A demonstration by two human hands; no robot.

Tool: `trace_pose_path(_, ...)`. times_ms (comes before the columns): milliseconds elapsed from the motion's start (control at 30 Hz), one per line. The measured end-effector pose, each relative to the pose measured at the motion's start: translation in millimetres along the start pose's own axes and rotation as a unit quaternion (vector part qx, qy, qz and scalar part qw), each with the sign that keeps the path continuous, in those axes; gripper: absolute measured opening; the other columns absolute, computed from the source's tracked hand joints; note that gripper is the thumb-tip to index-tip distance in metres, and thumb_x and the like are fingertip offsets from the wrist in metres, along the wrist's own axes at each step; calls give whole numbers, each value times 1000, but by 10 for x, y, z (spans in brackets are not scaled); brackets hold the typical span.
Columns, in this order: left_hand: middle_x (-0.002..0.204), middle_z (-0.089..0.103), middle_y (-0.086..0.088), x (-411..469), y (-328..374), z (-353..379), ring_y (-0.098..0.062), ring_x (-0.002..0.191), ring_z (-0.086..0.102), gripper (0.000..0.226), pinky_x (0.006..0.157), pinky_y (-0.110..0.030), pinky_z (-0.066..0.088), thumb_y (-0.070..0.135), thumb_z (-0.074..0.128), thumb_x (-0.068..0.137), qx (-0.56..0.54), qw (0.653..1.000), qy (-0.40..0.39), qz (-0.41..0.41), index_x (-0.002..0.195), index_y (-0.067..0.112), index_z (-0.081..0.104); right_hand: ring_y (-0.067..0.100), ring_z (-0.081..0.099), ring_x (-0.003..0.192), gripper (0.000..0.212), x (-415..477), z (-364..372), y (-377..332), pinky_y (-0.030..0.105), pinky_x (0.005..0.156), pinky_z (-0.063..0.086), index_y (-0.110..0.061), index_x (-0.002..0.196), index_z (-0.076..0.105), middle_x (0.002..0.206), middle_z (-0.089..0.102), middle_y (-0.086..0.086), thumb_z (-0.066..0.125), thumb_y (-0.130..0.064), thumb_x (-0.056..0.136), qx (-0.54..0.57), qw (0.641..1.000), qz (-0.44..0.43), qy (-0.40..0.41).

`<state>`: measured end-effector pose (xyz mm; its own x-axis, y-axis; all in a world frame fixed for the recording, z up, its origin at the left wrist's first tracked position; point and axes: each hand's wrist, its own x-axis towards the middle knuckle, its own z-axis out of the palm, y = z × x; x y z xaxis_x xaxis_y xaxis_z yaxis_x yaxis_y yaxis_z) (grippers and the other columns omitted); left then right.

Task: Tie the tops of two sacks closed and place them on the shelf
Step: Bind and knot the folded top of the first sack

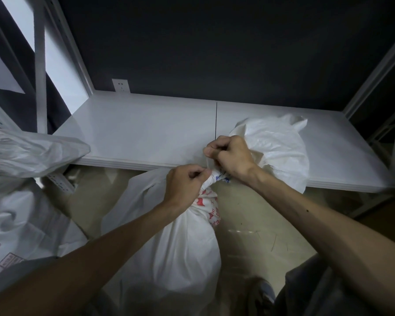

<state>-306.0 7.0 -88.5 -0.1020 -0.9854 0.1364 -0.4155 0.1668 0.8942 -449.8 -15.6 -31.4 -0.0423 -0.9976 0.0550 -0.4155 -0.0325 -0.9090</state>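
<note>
Hands work together: my left hand (184, 183) and right hand (229, 154) both pinch the floor sack's (180, 247) twisted neck (211, 180); another sack (281, 147) sits at the shelf's (135, 131) front edge.

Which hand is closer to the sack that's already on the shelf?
Right. The right hand overlaps the left edge of the shelf sack; the left hand is lower and farther left, gripping the neck of the floor sack.

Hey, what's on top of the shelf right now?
One white sack lies on the right half of the shelf, its near side hidden behind the right hand. Its contents cannot be seen.
</note>
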Motion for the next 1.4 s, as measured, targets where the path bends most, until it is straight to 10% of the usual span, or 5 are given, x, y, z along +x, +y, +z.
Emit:
trace_pose_path(133,90,77,7,83,76,-16,-14,90,70,26,91,-41,52,43,57,94,95,994,-35,46,101,23,71,-10,53,48,23,-3,-85,-54,7,51,39,-18,68,67,56,62,-18,69,-4,86,14,1000,1,-13)
trace_pose_path(400,54,40,-1,143,47,-51,-11,46,28,15,51,-26,26,27,60,96,-18,992,-124,30,88,17,54,-4,49,50,15,34,-218,9,12,54,40,-13,74,66,52,56,-17,70,-14,89,-55,995,-22,-78)
trace_pose_path(900,79,71,-8,173,54,-52,-13,75,66,10,78,-31,54,5,63,91,-114,990,-78,-11,82,6,66,3,51,78,25,-96,-276,67,7,66,32,-18,102,76,91,61,-10,79,-25,78,-359,910,-112,-177)
trace_pose_path(1233,66,63,9,177,246,-83,-5,63,58,10,60,-15,46,9,64,90,-15,995,-8,99,81,8,67,5,61,70,5,-177,-201,152,10,63,47,-6,78,79,77,71,2,78,-2,76,-219,962,-130,-95)
trace_pose_path(1400,72,67,3,250,271,-126,-15,65,61,11,66,-35,54,20,69,88,68,985,-32,157,81,11,70,-3,57,66,8,-184,-176,183,9,64,42,-7,79,80,62,59,-19,77,0,75,-224,961,-140,-82)
